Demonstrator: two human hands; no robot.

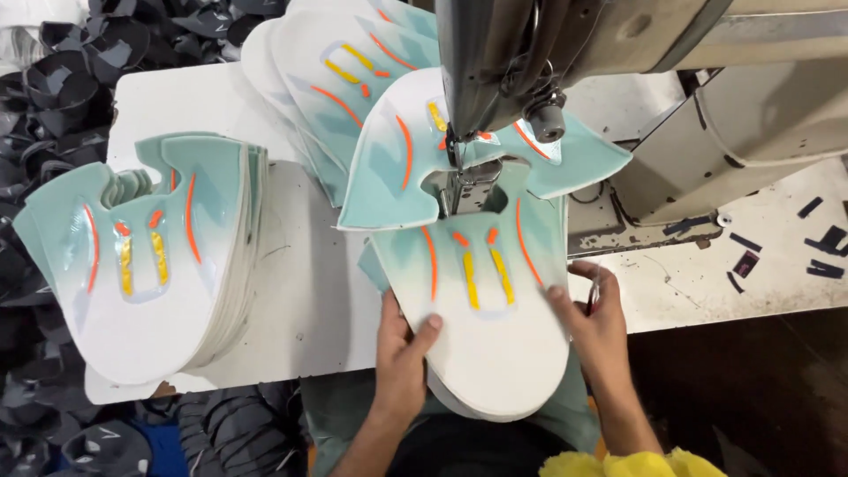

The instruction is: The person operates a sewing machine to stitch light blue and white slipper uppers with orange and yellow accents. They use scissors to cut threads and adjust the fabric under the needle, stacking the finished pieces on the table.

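Note:
A flat shoe-upper piece (495, 344), white fading to mint green with orange and yellow stripes, lies under the head of an industrial sewing machine (495, 62). My left hand (402, 353) grips its left edge, thumb on top. On its right edge rests my right hand (594, 322), fingers pressing down. The piece's notch sits at the needle and presser foot (466, 172). A second matching piece (397, 168) hangs just behind the needle, joined or overlapping there.
A thick stack of the same pieces (146, 256) sits on the white table (300, 300) at left. More pieces (327, 79) fan out behind the machine. Dark shoe parts (53, 88) are heaped at left. Small black scraps (817, 243) lie on the right.

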